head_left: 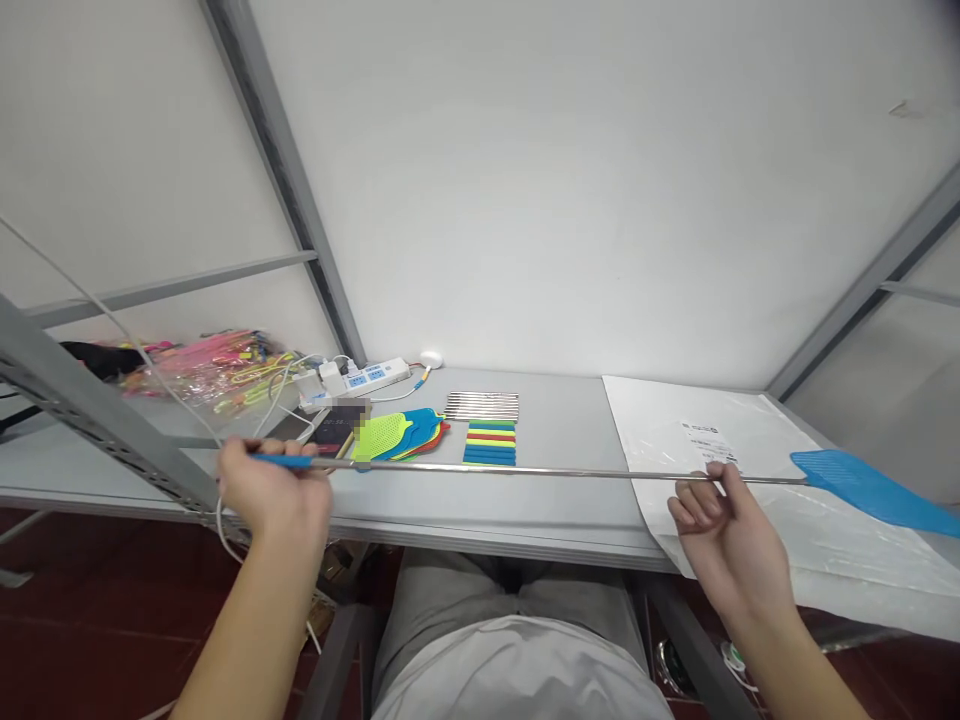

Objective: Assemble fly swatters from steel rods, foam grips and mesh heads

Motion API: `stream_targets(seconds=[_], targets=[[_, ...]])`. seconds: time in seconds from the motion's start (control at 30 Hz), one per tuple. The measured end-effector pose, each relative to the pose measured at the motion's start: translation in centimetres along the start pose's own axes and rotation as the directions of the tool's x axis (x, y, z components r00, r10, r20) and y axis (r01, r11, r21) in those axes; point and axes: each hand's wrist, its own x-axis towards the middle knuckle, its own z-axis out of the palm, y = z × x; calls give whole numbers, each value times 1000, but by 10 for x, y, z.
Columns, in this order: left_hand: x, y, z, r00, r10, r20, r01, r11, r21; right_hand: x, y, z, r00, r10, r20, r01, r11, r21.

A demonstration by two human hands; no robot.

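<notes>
A long fly swatter [510,470] with a thin metal rod is stretched level across the front of the desk. My left hand [274,485] is wrapped round its blue handle at the left end. Near the other end, my right hand [720,520] pinches the rod between thumb and fingers. The blue swatter head [870,488] points to the right, over a white plastic bag. Behind the rod lie fanned swatter heads [409,432] in yellow-green, blue and red. Beside them are a row of coloured handles [490,443] and a row of metal rods [481,405].
The white bag [660,420] with a label covers the desk's right side. At the left are a power strip [367,378] with cables, a dark phone-like device [334,430] and clear-wrapped colourful items [217,365]. Grey metal posts [289,170] frame the desk [570,510].
</notes>
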Motion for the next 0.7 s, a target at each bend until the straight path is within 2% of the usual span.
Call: stream_targets(seconds=[0.1, 0.2, 0.3, 0.4, 0.47, 0.53, 0.6, 0.63, 0.7], targets=[[0, -9, 32, 993, -86, -86, 79, 994, -73, 7, 0, 20, 1000, -8, 16, 8, 1000, 7], [-16, -15, 41, 984, -162, -81, 146, 974, -175, 15, -3, 40, 994, -108, 17, 108, 994, 22], [-42, -16, 27, 985, -173, -9, 164, 947, -276, 17, 4, 60, 982, -183, 44, 183, 983, -1], [-67, -17, 1, 981, -172, 90, 188, 958, -215, 16, 17, 83, 970, -236, 58, 237, 971, -12], [-80, -16, -11, 968, -181, 173, 211, 962, -171, 15, 23, 94, 947, -317, 59, 317, 948, 9], [-89, -15, -17, 966, -136, 219, 176, 969, -174, 12, 27, 95, 908, -416, 57, 414, 910, 35], [-94, -14, -16, 966, -93, 240, 134, 978, -161, 8, 30, 83, 882, -469, 49, 468, 883, 36], [-95, -14, -15, 967, -83, 242, 121, 982, -146, 5, 33, 73, 886, -462, 40, 461, 887, 28], [-99, -17, -12, 970, -74, 232, 103, 988, -112, 0, 38, 48, 926, -378, 6, 378, 926, 9]])
